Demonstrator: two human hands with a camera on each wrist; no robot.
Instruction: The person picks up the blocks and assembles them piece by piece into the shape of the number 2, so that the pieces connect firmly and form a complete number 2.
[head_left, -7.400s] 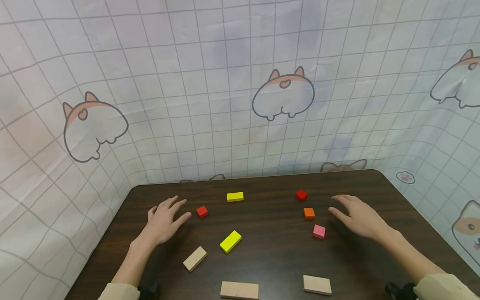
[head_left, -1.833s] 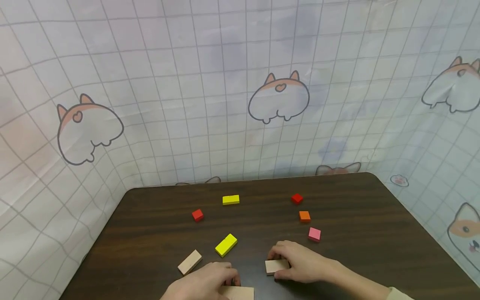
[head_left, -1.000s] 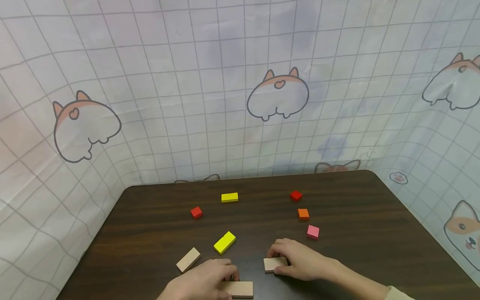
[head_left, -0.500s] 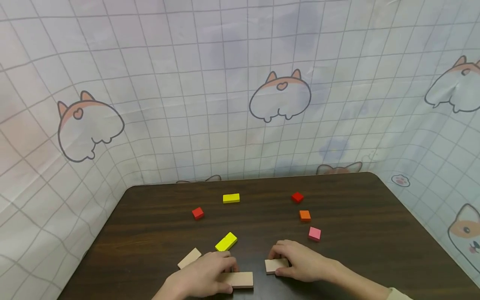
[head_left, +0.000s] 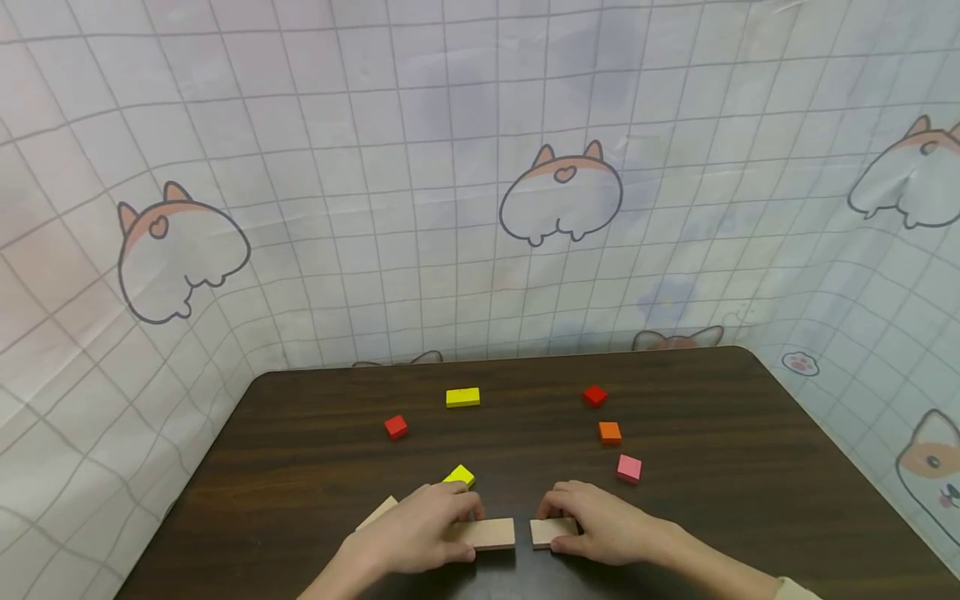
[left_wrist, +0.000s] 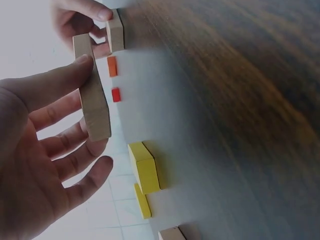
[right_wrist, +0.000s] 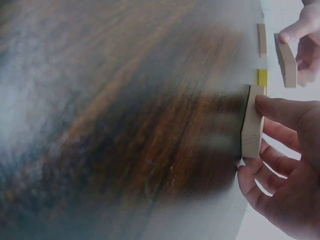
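Observation:
My left hand (head_left: 420, 529) pinches a long plain wooden block (head_left: 491, 533) between thumb and fingers. In the left wrist view that long block (left_wrist: 95, 102) is lifted clear of the table. My right hand (head_left: 603, 523) grips a shorter wooden block (head_left: 549, 532), which rests on the table in the right wrist view (right_wrist: 252, 122). The two blocks face each other end to end in the head view, a small gap between them. A third wooden block (head_left: 378, 510) and a yellow block (head_left: 461, 476) are partly hidden behind my left hand.
Farther back on the dark wooden table (head_left: 315, 467) lie another yellow block (head_left: 462, 397) and a red block (head_left: 396, 427). On the right are a second red block (head_left: 595, 396), an orange block (head_left: 610, 432) and a pink block (head_left: 629, 468). A patterned curtain (head_left: 375, 208) hangs behind.
Both hands were bare and spread over the table at first, then each took hold of a wooden block. Lately my left hand has raised the long block forward, toward the right one. The right hand stays put.

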